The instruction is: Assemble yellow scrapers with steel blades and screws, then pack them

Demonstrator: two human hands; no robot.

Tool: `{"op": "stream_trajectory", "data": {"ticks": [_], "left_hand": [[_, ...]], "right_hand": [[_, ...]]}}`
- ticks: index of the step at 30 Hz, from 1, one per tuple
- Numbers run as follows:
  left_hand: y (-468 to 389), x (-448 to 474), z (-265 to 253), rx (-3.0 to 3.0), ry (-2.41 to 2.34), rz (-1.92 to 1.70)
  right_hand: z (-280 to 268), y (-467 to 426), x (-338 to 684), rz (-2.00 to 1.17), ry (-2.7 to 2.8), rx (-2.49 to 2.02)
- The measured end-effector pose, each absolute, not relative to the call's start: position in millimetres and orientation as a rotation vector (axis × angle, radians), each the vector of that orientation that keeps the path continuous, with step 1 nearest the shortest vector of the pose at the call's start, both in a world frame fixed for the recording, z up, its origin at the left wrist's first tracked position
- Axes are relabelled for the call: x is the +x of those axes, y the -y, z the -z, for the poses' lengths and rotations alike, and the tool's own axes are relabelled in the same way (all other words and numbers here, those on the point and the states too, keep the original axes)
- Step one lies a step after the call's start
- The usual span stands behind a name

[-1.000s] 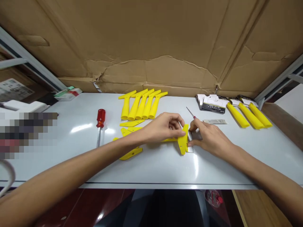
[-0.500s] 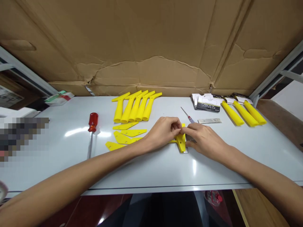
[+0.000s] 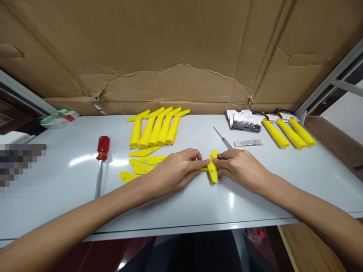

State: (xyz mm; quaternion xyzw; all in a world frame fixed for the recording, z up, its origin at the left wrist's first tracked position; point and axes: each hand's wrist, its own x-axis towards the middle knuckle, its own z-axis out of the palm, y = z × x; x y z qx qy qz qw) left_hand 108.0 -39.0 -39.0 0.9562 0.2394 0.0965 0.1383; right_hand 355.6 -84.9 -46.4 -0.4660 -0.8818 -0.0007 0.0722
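In front of me a yellow plastic scraper [image 3: 212, 172] lies on the grey table, its flat head with small holes pointing up. My left hand [image 3: 177, 170] is closed round its handle, which is mostly hidden, with a finger at the head. The fingers of my right hand [image 3: 244, 164] pinch the head's right edge. Along that edge shows a thin strip of blade [image 3: 219, 181], largely covered by the right hand. Several loose yellow cover plates [image 3: 141, 166] lie left of my left hand. A small screwdriver [image 3: 227, 143] lies just beyond my right hand.
Several yellow scraper handles [image 3: 153, 130] lie in a row at the back. A large red-handled screwdriver [image 3: 103, 147] is at left. Packed blades [image 3: 248, 143], printed cards [image 3: 246, 121] and three yellow tubes [image 3: 292, 135] are at right. Cardboard [image 3: 176, 87] stands behind.
My left hand has moved left and down from the top of the scraper head to its handle. My right hand stays at the head's edge. The view has shifted slightly.
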Motion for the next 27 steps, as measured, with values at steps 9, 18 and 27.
{"op": "stream_trajectory", "data": {"ticks": [9,18,27], "left_hand": [[42.9,97.0,44.4,2.865,-0.654,-0.309],[42.5,93.7,49.2,3.11,-0.657,-0.191],[40.2,88.0,50.2,3.16,-0.602,-0.513]], "right_hand": [[52.9,85.3,355.8,0.205,2.699,-1.282],[54.5,83.4,358.0,0.119,2.693,-1.14],[46.5,69.4,370.5,0.051,2.574,-0.953]]}}
